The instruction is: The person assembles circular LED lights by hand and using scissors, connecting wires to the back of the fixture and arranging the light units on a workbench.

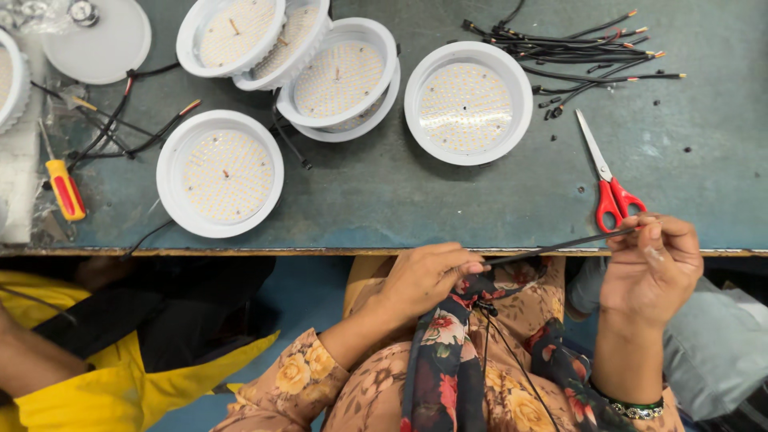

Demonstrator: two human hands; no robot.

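A thin black cable (560, 244) is pinched at one end in the closed grip of the right hand (650, 268) and at the other in the closed grip of the left hand (424, 276), so that it is stretched just off the near edge of the table (384, 200), above the lap. Red-handled scissors (606, 180) lie on the table just beyond the right hand. Farther out, white round lamps (468, 102) are spread across the table, a bundle of black cables (576, 48) lies at the far right, and a yellow screwdriver (64, 188) at the left. The cable could probably slip from the fingertips if pulled too tight, since it is held only by a light pinch, and it would then drop to the lap
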